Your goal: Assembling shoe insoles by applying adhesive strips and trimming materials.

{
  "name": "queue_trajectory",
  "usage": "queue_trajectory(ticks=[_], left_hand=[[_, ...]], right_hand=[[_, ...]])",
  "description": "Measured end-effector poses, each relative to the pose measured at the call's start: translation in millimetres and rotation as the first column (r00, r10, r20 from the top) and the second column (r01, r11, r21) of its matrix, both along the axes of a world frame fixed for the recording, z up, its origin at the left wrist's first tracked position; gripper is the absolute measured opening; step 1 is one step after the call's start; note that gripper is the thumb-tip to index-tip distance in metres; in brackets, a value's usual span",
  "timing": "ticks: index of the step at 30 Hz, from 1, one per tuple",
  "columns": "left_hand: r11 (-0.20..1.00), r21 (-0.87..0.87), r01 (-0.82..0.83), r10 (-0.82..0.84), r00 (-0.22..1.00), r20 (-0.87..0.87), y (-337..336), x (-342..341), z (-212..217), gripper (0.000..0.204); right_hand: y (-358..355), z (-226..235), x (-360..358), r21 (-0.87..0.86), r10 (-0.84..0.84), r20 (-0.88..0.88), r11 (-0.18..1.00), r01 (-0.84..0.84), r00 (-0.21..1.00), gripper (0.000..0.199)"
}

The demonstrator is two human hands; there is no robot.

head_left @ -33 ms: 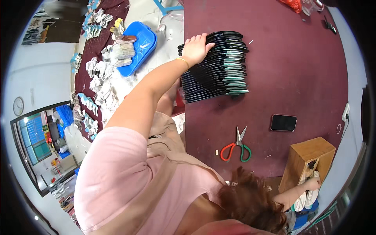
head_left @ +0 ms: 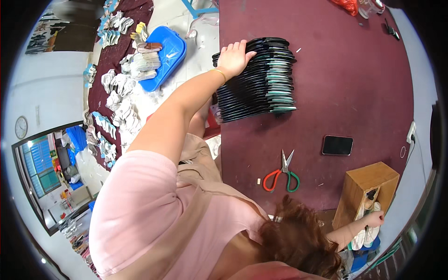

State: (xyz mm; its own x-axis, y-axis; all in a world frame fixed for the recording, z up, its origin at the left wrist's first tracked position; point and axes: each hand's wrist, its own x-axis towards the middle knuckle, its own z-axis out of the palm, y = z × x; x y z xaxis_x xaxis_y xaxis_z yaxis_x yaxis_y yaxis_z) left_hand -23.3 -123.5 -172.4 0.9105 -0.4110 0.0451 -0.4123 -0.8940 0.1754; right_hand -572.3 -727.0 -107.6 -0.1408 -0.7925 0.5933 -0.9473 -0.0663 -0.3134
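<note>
My left hand (head_left: pixel 234 59) lies on the upper left end of a row of thin, glossy black pieces (head_left: pixel 242 95), fingers stretched and thumb apart. The pieces are packed closely on the maroon table, with pale green and white edges along their right end. At the lower right, my right hand (head_left: pixel 374 218) is closed over white sole-shaped pieces (head_left: pixel 372 237) beside a wooden box (head_left: pixel 373 175). Its fingers are partly hidden, so what they grip is unclear. Scissors (head_left: pixel 283 172) with one red and one green handle lie with blades parted on the table.
A black phone (head_left: pixel 337 145) lies on the maroon table (head_left: pixel 345 84), right of the scissors. To the left, a blue tray (head_left: pixel 172 53) holds bundled pale pieces. Many more bundles (head_left: pixel 123 84) spread beyond it. A red bag (head_left: pixel 346 5) sits at the far right.
My right hand has shifted very slightly to the right. My left hand stays on the black pieces.
</note>
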Motion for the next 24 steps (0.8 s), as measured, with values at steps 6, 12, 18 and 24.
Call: queue_trajectory(ticks=[6, 12, 18, 24], left_hand=[[1.0, -0.014, 0.0, 0.001, 1.0, 0.025, -4.6, 1.0, -6.5, 0.054], [0.999, -0.037, -0.04, 0.031, 0.976, -0.215, 11.7, 16.3, 0.7, 0.065], [0.795, -0.484, -0.365, -0.495, 0.07, -0.866, 48.5, 77.8, 31.8, 0.09], [0.707, -0.53, -0.468, -0.698, -0.34, -0.631, 125.6, 126.6, 3.0, 0.053]], right_hand=[[56.0, 108.5, 36.3, -0.241, 0.558, 0.206, 0.825, -0.511, 0.804, 0.019], [341.6, 111.0, 278.0, 0.179, 0.152, 0.965, 0.212, -0.961, 0.213, 0.028], [524.6, 48.5, 453.4, 0.021, -0.356, 0.912, -0.453, -0.891, 0.202, 0.018], [568.8, -2.3, 562.5, 0.065, -0.469, 0.812, -0.517, -0.853, 0.346, 0.019]])
